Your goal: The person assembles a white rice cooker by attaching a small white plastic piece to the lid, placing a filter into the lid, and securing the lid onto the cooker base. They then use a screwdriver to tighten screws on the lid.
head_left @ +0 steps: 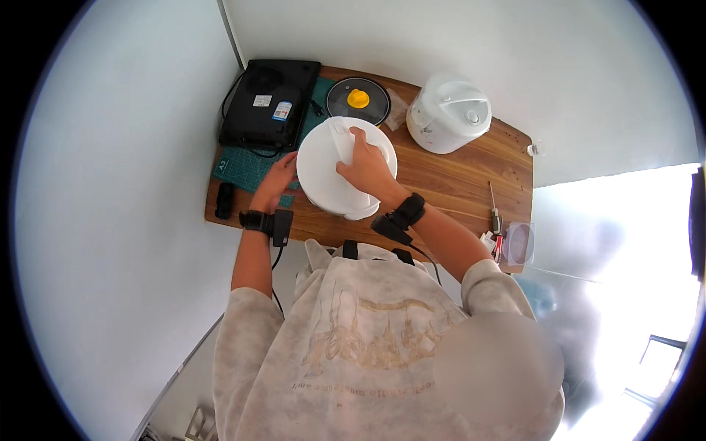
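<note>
Pale walls (pixel 140 184) stand around a wood-topped bench (pixel 441 180). Nearest is the person's mottled shirt (pixel 346 301), partly covered at the lower right by a grey blur that hides what lies beneath. Both forearms reach up and inward, a black strap (pixel 409 210) on each wrist. At the bench's near side, the white pot (pixel 316 173) sits between the hands, with a raised strip (pixel 341 137) across its lid. The right hand (pixel 368 167) comes down over that strip, palm lowered, thumb toward the left and fingers pointing away — whether they are clamped on it I cannot tell. The left hand (pixel 278 178) is turned palm-in at the pot's left side, fingers loosely apart and slightly blurred; their contact is hard to make out. Farther off, a glass lid (pixel 338 95) with a yellow knob is partly hidden behind the pot — a white cooker (pixel 441 121) stands to its right.
</note>
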The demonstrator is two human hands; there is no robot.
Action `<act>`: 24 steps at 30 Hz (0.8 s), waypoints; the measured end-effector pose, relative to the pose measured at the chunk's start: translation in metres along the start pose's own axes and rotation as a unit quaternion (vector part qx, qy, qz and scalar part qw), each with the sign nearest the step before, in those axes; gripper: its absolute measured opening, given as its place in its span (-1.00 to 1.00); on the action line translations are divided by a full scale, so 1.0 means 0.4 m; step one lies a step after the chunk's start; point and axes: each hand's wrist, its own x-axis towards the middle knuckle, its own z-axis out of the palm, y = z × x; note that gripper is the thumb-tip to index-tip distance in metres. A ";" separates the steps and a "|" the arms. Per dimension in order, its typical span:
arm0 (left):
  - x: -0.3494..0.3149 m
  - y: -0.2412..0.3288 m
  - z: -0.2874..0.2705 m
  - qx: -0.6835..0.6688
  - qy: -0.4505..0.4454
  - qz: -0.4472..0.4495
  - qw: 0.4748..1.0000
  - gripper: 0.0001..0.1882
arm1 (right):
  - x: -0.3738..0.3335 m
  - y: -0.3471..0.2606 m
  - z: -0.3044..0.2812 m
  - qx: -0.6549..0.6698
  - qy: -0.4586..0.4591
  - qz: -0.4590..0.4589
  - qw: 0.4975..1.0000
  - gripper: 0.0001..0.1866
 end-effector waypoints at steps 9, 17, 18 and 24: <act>-0.053 0.012 0.058 0.040 -0.092 -0.072 0.992 -0.17 | -0.094 0.058 -0.072 0.023 0.081 -0.039 0.996 -0.41; -0.080 0.006 0.117 0.043 -0.159 -0.097 0.982 -0.16 | -0.241 0.089 -0.213 0.143 0.142 0.040 0.979 -0.59; -0.081 0.009 0.124 0.053 -0.153 -0.105 0.981 -0.20 | -0.251 0.137 -0.217 0.173 0.158 0.015 0.972 -0.58; -0.062 0.016 0.134 0.121 -0.170 -0.160 0.965 -0.11 | -0.312 0.258 -0.232 0.412 0.223 -0.029 0.883 -0.56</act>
